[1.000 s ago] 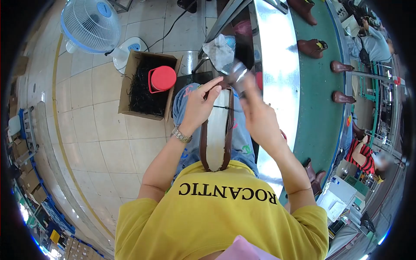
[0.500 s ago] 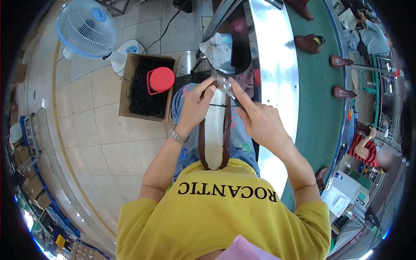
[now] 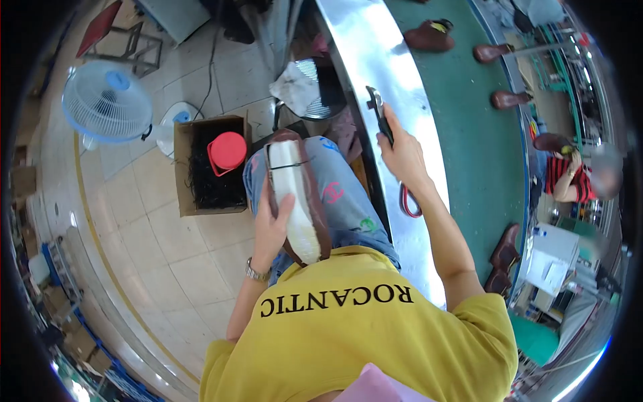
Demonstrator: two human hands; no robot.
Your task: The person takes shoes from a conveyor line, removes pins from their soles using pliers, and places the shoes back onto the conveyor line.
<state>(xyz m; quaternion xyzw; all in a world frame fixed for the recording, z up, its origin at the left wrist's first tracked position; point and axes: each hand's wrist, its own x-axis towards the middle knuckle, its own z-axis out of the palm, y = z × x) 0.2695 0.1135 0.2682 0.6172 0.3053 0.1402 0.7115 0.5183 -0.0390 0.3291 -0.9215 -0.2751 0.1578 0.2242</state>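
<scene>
A brown shoe lies on my lap in the head view, its pale underside facing up and a thin dark band across it. My left hand grips it from the left side, fingers partly hidden under it and thumb on the underside. To the right, above the shiny metal bench, my right hand is closed around a metal-headed tool with a dark handle. The tool is apart from the shoe; its exact kind is unclear.
A cardboard box with dark strands and a red container stands left, near a fan. A red loop lies on the bench. Brown shoes sit on the green surface. A co-worker is far right.
My right hand has moved right with the tool, off the shoe to above the bench. My left hand has shifted down along the shoe, which now tilts leftward. The camera view has shifted.
</scene>
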